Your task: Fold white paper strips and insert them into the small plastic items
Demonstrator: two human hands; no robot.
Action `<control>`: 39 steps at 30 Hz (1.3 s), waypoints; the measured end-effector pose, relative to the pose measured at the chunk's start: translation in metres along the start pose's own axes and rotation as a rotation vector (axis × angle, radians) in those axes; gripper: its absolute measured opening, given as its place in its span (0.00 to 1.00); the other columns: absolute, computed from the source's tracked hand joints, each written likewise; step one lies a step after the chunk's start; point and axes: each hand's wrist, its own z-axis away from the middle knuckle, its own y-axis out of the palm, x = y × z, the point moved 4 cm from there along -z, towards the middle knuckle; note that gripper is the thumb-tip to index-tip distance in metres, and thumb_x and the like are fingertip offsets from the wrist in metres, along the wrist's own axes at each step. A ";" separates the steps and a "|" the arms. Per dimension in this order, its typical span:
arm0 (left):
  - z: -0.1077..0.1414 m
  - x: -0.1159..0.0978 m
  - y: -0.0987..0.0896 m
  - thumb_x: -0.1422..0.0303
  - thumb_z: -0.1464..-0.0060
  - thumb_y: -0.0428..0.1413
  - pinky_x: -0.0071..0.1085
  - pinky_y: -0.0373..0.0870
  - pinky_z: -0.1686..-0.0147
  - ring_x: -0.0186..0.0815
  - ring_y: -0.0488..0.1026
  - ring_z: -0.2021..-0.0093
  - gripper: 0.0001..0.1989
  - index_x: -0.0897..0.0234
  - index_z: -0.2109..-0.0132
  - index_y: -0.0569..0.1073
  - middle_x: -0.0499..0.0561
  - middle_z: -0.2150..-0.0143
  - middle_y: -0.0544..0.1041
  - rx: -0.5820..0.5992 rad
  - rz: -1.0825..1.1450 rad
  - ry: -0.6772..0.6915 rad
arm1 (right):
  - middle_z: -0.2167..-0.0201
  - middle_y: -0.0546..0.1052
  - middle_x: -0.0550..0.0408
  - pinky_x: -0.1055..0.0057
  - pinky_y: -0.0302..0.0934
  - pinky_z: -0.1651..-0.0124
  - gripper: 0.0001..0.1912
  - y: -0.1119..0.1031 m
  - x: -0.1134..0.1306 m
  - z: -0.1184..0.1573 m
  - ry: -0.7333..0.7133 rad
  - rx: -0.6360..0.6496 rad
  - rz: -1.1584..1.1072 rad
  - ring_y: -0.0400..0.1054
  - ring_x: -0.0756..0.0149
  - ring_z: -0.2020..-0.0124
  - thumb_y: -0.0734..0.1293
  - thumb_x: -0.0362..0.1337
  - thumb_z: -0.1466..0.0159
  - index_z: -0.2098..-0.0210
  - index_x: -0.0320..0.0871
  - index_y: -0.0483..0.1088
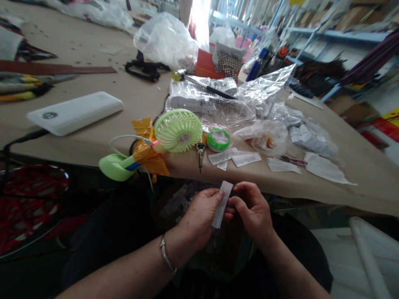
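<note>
My left hand (199, 214) pinches a narrow white printed label (223, 204) between thumb and fingers, above my lap and just in front of the table edge. Close to the label's right side, my right hand (254, 211) has its thumb and fingers curled inward; what they hold, if anything, is hidden. On the table edge beyond lie loose printed labels (246, 158). A soldering iron tip (200, 160) points down over the edge, left of a round green tin (218, 140) with pale content.
A green fan (178, 131) is fixed to the edge with orange tape (146, 153). A white power bank (76, 113) lies left. Behind are clear plastic bags (218, 101) and a screwdriver (208, 86). Small scissors (294, 161) rest at right; a red basket (31, 199) stands below left.
</note>
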 end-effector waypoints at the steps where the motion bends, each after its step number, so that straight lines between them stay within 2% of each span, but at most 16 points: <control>1: 0.001 0.001 0.000 0.67 0.48 0.56 0.26 0.68 0.76 0.29 0.70 0.78 0.09 0.70 0.66 0.73 0.52 0.73 0.75 0.010 -0.027 0.001 | 0.67 0.72 0.56 0.71 0.64 0.63 0.11 0.001 -0.004 -0.004 0.102 0.009 -0.084 0.68 0.68 0.66 0.66 0.38 0.42 0.60 0.44 0.65; 4: 0.004 0.003 0.000 0.63 0.48 0.56 0.24 0.68 0.76 0.28 0.70 0.77 0.12 0.71 0.66 0.74 0.53 0.71 0.75 0.053 -0.080 0.022 | 0.75 0.69 0.60 0.76 0.61 0.71 0.09 0.010 -0.010 -0.011 0.294 0.106 -0.294 0.64 0.73 0.75 0.66 0.41 0.43 0.67 0.42 0.66; 8: 0.007 0.003 -0.002 0.60 0.50 0.57 0.25 0.67 0.77 0.29 0.70 0.78 0.14 0.70 0.65 0.73 0.52 0.74 0.74 0.126 -0.108 -0.014 | 0.78 0.69 0.61 0.78 0.56 0.76 0.09 0.015 -0.010 -0.012 0.383 0.137 -0.400 0.60 0.75 0.79 0.68 0.40 0.45 0.73 0.41 0.67; 12: 0.009 0.001 -0.004 0.62 0.49 0.56 0.25 0.65 0.78 0.27 0.68 0.80 0.12 0.69 0.66 0.72 0.50 0.75 0.73 0.247 -0.115 -0.073 | 0.77 0.70 0.60 0.78 0.57 0.76 0.09 0.019 -0.008 -0.009 0.371 0.182 -0.387 0.61 0.75 0.79 0.67 0.40 0.43 0.73 0.41 0.67; 15: 0.009 -0.002 -0.009 0.63 0.49 0.56 0.24 0.63 0.79 0.28 0.68 0.80 0.10 0.68 0.67 0.71 0.49 0.76 0.71 0.258 -0.122 -0.116 | 0.77 0.70 0.61 0.78 0.59 0.75 0.09 0.021 -0.005 -0.009 0.351 0.204 -0.377 0.62 0.75 0.79 0.67 0.41 0.43 0.71 0.41 0.68; 17: 0.010 -0.005 -0.011 0.63 0.48 0.55 0.23 0.62 0.80 0.28 0.68 0.80 0.10 0.68 0.68 0.70 0.47 0.77 0.70 0.255 -0.127 -0.121 | 0.73 0.72 0.60 0.77 0.62 0.70 0.09 0.021 -0.004 -0.010 0.304 0.178 -0.370 0.66 0.74 0.74 0.68 0.40 0.43 0.65 0.43 0.69; 20: 0.012 -0.007 -0.012 0.63 0.48 0.55 0.23 0.61 0.80 0.28 0.67 0.80 0.10 0.67 0.68 0.69 0.47 0.77 0.69 0.278 -0.122 -0.125 | 0.64 0.74 0.56 0.73 0.65 0.61 0.16 0.021 -0.005 -0.011 0.256 0.170 -0.381 0.70 0.70 0.65 0.69 0.40 0.45 0.56 0.46 0.69; 23: 0.015 -0.006 -0.012 0.62 0.49 0.55 0.23 0.61 0.80 0.28 0.67 0.80 0.11 0.67 0.68 0.69 0.47 0.77 0.68 0.324 -0.101 -0.147 | 0.59 0.75 0.53 0.71 0.67 0.63 0.20 0.028 -0.011 -0.009 0.351 0.353 -0.529 0.71 0.67 0.65 0.69 0.42 0.45 0.53 0.46 0.69; 26: 0.018 -0.002 -0.013 0.62 0.48 0.55 0.22 0.61 0.81 0.27 0.67 0.81 0.11 0.68 0.68 0.70 0.48 0.77 0.69 0.368 -0.119 -0.159 | 0.62 0.76 0.51 0.70 0.68 0.67 0.21 0.035 -0.013 -0.006 0.447 0.570 -0.651 0.72 0.67 0.70 0.69 0.42 0.46 0.53 0.44 0.69; 28: 0.019 0.000 -0.014 0.62 0.48 0.55 0.22 0.61 0.81 0.27 0.66 0.82 0.12 0.68 0.69 0.71 0.48 0.78 0.70 0.373 -0.144 -0.162 | 0.60 0.75 0.50 0.68 0.69 0.67 0.19 0.037 -0.012 -0.005 0.437 0.623 -0.652 0.72 0.66 0.69 0.69 0.44 0.47 0.58 0.42 0.70; 32: 0.020 0.002 -0.013 0.63 0.47 0.54 0.23 0.59 0.81 0.27 0.66 0.82 0.11 0.68 0.70 0.70 0.49 0.79 0.70 0.376 -0.152 -0.150 | 0.54 0.73 0.47 0.67 0.69 0.69 0.18 0.039 -0.010 -0.006 0.360 0.623 -0.619 0.73 0.64 0.69 0.67 0.49 0.45 0.65 0.41 0.70; 35: 0.020 0.001 -0.014 0.63 0.47 0.54 0.23 0.58 0.82 0.27 0.65 0.83 0.11 0.68 0.71 0.70 0.48 0.80 0.69 0.324 -0.162 -0.157 | 0.56 0.74 0.49 0.69 0.68 0.72 0.17 0.041 -0.011 -0.005 0.361 0.642 -0.606 0.72 0.67 0.72 0.66 0.47 0.43 0.59 0.43 0.69; 37: 0.019 0.000 -0.015 0.63 0.48 0.54 0.23 0.58 0.81 0.27 0.65 0.82 0.11 0.68 0.71 0.69 0.47 0.80 0.69 0.279 -0.157 -0.140 | 0.56 0.74 0.51 0.70 0.68 0.70 0.18 0.038 -0.010 -0.006 0.322 0.580 -0.551 0.72 0.69 0.72 0.65 0.44 0.42 0.53 0.46 0.66; 39: 0.018 -0.003 -0.016 0.63 0.48 0.54 0.23 0.59 0.81 0.27 0.66 0.81 0.11 0.67 0.70 0.69 0.47 0.79 0.69 0.251 -0.147 -0.106 | 0.55 0.73 0.51 0.69 0.68 0.63 0.18 0.029 -0.006 -0.009 0.197 0.434 -0.379 0.71 0.67 0.66 0.64 0.41 0.40 0.50 0.47 0.65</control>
